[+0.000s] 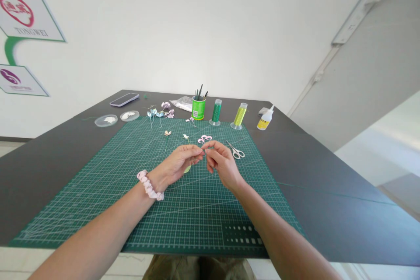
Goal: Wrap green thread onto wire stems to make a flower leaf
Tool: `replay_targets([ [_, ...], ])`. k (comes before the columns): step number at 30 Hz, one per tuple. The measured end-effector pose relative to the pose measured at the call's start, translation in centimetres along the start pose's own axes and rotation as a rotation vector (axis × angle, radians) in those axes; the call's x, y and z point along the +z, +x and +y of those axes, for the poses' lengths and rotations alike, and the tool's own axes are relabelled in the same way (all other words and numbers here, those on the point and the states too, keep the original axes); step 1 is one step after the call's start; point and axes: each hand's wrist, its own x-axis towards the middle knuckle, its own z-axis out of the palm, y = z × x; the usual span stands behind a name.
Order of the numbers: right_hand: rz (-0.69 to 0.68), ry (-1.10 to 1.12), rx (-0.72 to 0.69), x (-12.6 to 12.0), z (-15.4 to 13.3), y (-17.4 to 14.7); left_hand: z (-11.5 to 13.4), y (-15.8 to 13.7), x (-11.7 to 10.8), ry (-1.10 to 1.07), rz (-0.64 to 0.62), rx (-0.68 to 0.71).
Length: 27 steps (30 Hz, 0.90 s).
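Over the middle of the green cutting mat [177, 214], my two hands meet fingertip to fingertip. My left hand [179, 162] is closed in a pinch, with a pale green leaf-shaped piece [187, 169] showing below its fingers. A pink scrunchie [149, 184] circles that wrist. My right hand [223, 164] pinches thumb to forefinger right beside the left fingertips; what lies between them is too thin to make out. Just beyond the hands lie pink-edged petals [206, 138], a small white flower [186, 137] and a peach-coloured flower [167, 133]. Scissors [236, 152] rest to the right.
Along the back stand a green pen can [198, 108], a dark green thread spool [215, 113], a yellow-green spool [239, 116] and a glue bottle [265, 119]. Blue flowers [155, 114], purple flowers [168, 111], shallow dishes [106, 120] and a phone [124, 99] sit left.
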Motion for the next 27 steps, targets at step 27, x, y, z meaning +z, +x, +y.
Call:
replay_targets([
  [27,0.018,-0.073,-0.033,-0.04,0.23,0.05,-0.01,-0.16,0.38,0.112,0.035,0.097],
])
